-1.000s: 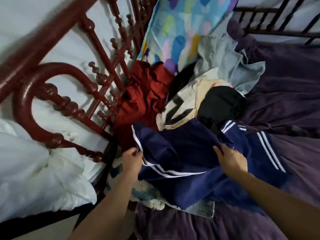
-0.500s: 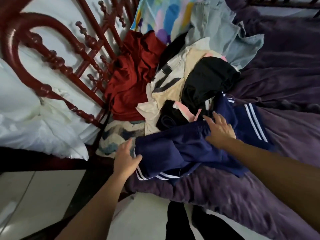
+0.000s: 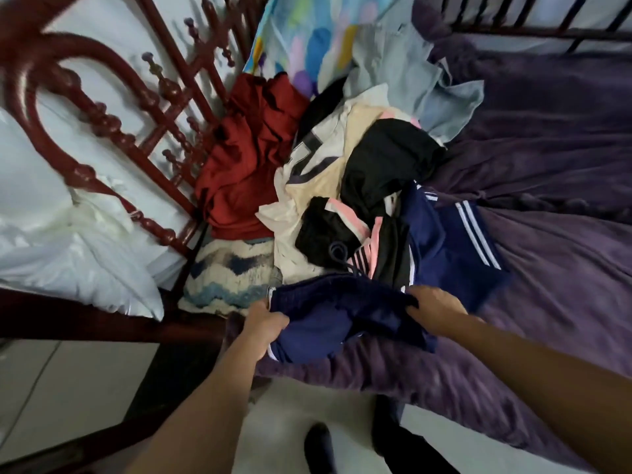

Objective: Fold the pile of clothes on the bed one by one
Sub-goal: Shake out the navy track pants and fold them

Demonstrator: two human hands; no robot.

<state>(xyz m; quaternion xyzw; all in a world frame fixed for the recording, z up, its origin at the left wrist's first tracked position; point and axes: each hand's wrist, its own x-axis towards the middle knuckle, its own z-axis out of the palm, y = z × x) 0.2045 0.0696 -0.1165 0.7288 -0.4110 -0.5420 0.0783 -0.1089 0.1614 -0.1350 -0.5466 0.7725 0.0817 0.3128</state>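
Head view: gripping navy garment point(image 3: 342, 319) with left hand point(image 3: 265, 325) and right hand point(image 3: 434, 313), fingers curled into fabric; pile of clothes point(image 3: 342, 186) just beyond both hands, on bed point(image 3: 547, 268).

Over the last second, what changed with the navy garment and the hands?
The navy garment, spread over the pile before, has been bunched and pulled nearer the person, uncovering a black-and-pink garment. The right hand, flat on it earlier, now grips it; the left hand grips its other end. The red garment and cream shirt stayed put.
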